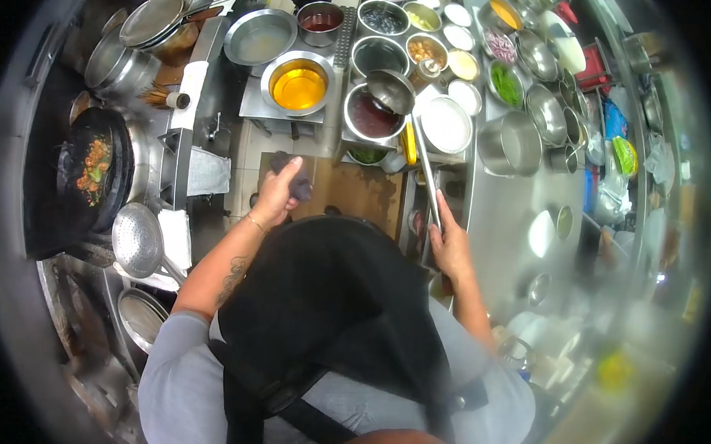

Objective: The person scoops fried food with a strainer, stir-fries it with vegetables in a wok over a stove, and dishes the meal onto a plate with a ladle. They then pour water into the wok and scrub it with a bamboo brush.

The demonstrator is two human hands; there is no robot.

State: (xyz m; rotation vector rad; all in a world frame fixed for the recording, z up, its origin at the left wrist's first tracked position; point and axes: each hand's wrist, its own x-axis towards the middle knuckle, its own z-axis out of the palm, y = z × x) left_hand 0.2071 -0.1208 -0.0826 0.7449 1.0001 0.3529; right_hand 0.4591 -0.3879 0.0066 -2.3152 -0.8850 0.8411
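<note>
While the right hand (451, 245) grips the ladle (391, 90) handle, left fingers (288, 173) clutch a dark cloth (298, 185) — tightly.

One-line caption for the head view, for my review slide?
Right hand holds a ladle over sauce bowls; left hand grips a dark cloth.

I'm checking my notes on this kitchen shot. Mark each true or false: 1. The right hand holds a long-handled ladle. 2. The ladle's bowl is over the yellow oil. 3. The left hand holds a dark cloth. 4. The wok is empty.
1. True: the right hand grips the ladle.
2. False: it is over the dark red sauce bowl, not the yellow oil bowl.
3. True: the left hand holds a dark cloth.
4. False: the wok holds food.
</note>
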